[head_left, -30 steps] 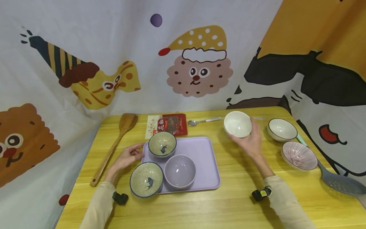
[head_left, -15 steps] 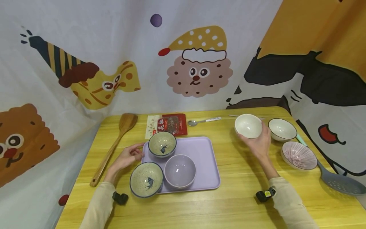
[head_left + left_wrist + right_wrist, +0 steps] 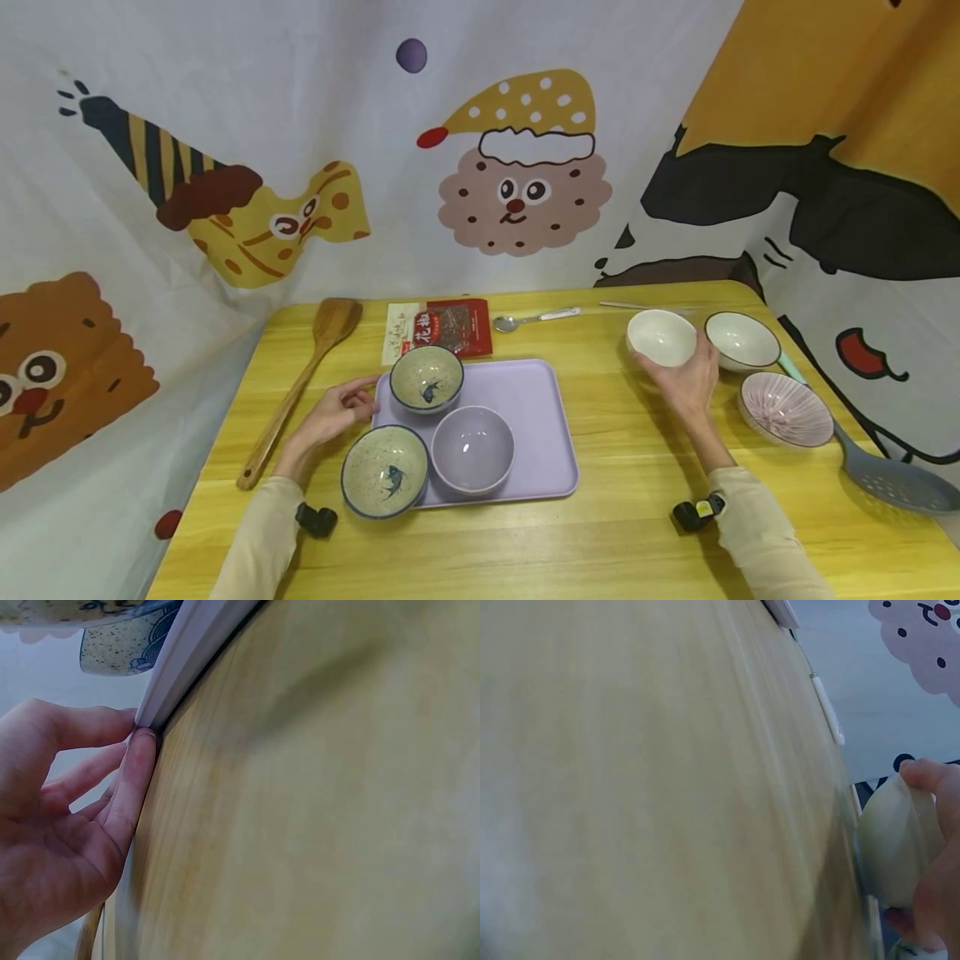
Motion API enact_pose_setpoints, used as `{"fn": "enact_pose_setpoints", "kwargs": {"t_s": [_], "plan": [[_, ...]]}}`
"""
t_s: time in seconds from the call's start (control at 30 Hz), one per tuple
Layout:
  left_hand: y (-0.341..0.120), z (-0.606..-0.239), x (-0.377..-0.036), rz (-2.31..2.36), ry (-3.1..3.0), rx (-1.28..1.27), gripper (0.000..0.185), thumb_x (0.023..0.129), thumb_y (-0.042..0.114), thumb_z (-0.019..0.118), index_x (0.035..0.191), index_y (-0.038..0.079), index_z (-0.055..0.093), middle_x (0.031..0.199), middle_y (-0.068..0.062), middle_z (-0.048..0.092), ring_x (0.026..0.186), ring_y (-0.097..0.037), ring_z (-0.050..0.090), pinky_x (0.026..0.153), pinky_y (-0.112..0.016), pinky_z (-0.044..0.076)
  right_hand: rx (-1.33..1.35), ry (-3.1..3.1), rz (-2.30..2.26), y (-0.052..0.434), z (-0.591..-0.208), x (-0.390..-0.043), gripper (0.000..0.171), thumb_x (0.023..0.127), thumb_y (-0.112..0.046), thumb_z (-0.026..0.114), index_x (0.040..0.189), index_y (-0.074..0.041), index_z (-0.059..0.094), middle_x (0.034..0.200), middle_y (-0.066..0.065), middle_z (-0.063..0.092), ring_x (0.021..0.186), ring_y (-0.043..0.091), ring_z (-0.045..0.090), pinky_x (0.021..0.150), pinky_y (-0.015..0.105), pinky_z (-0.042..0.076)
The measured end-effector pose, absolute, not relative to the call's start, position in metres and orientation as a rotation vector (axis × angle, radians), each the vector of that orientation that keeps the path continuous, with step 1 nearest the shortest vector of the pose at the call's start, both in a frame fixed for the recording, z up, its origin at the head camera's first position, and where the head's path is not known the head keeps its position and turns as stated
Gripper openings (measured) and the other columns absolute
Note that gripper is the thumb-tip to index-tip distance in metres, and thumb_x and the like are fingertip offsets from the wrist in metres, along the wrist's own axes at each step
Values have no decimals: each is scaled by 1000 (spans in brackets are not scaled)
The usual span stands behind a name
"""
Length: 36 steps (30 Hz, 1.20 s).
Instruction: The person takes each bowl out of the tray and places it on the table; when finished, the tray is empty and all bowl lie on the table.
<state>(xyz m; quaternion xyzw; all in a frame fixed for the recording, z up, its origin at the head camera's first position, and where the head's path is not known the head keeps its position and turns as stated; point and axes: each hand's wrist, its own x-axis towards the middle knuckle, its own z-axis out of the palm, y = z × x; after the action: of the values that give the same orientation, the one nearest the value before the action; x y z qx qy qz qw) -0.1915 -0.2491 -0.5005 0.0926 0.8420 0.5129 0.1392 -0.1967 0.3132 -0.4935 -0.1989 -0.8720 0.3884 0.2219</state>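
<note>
My right hand (image 3: 688, 379) grips a small white bowl (image 3: 662, 335) by its side, thumb and fingers spread around the wall. In the right wrist view the bowl (image 3: 896, 840) shows from outside, low over the tabletop. At the left, my left hand (image 3: 337, 412) pinches the edge of a lilac tray (image 3: 540, 417); in the left wrist view, thumb and forefinger meet at the tray edge (image 3: 169, 682). On the tray are a speckled bowl with a blue fish (image 3: 427, 377) and a plain lilac bowl (image 3: 472, 450). A larger fish bowl (image 3: 385, 472) overlaps its front left corner.
A wooden spatula (image 3: 307, 379) lies far left. Behind the tray are a red spice packet (image 3: 453, 325), a spoon (image 3: 536, 318) and a thin utensil (image 3: 637, 307). To the right stand a brown-rimmed white bowl (image 3: 742, 340), a pink-striped bowl (image 3: 786, 408) and a grey slotted turner (image 3: 900, 483).
My right hand has carried the white bowl rightward and slightly toward me, close beside the brown-rimmed bowl. The left hand has stayed at the tray edge.
</note>
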Motion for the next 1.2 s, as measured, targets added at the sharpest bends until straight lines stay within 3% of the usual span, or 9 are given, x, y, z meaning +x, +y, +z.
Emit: {"fn": "enact_pose_setpoints", "kwargs": {"t_s": [0.2, 0.37, 0.53, 0.67, 0.9, 1.07, 1.2], "plan": [[-249, -500, -191, 1474, 2441, 268, 59, 92, 3, 66, 146, -6, 46, 103, -22, 66, 84, -16, 62, 73, -24, 56, -594, -2486, 1031, 309, -483, -197, 117, 76, -50, 84, 161, -4, 18, 156, 33, 27, 137, 55, 37, 108, 69, 39], [-248, -500, -192, 1483, 2427, 261, 60, 92, 6, 67, 147, -5, 46, 105, -23, 65, 86, -16, 62, 74, -25, 56, -612, -2541, 959, 299, -473, -190, 117, 80, -50, 80, 161, -3, 11, 152, 39, 20, 135, 59, 34, 101, 73, 40], [-249, -500, -192, 1494, 2420, 257, 60, 93, 6, 67, 147, -5, 46, 105, -23, 65, 85, -16, 62, 74, -25, 57, -502, -2525, 871, 287, -458, -181, 109, 81, -44, 81, 159, -1, 17, 149, 38, 22, 130, 58, 37, 95, 74, 43], [-249, -500, -192, 1474, 2441, 252, 59, 93, 6, 67, 147, -5, 46, 104, -22, 65, 84, -16, 62, 74, -24, 56, -332, -2513, 867, 272, -442, -175, 103, 81, -37, 83, 154, 5, 24, 150, 38, 27, 132, 57, 37, 99, 74, 41], [-249, -501, -191, 1477, 2445, 252, 58, 93, 7, 67, 146, -6, 47, 105, -22, 65, 85, -13, 62, 74, -23, 56, -108, -2690, 995, 241, -424, -158, 108, 86, -41, 79, 158, 8, 14, 156, 39, 21, 143, 58, 26, 114, 71, 28], [-250, -502, -192, 1489, 2441, 256, 58, 93, 6, 67, 146, -6, 47, 105, -23, 65, 87, -13, 62, 75, -22, 56, 24, -2794, 1106, 217, -419, -145, 107, 87, -42, 78, 158, 6, 15, 159, 35, 22, 146, 54, 25, 116, 70, 25], [-250, -502, -192, 1494, 2440, 257, 58, 93, 7, 68, 146, -6, 48, 105, -22, 65, 87, -14, 62, 75, -22, 55, 166, -2864, 1195, 197, -421, -135, 105, 86, -41, 80, 158, 6, 20, 159, 32, 27, 145, 51, 31, 114, 69, 31]]}}
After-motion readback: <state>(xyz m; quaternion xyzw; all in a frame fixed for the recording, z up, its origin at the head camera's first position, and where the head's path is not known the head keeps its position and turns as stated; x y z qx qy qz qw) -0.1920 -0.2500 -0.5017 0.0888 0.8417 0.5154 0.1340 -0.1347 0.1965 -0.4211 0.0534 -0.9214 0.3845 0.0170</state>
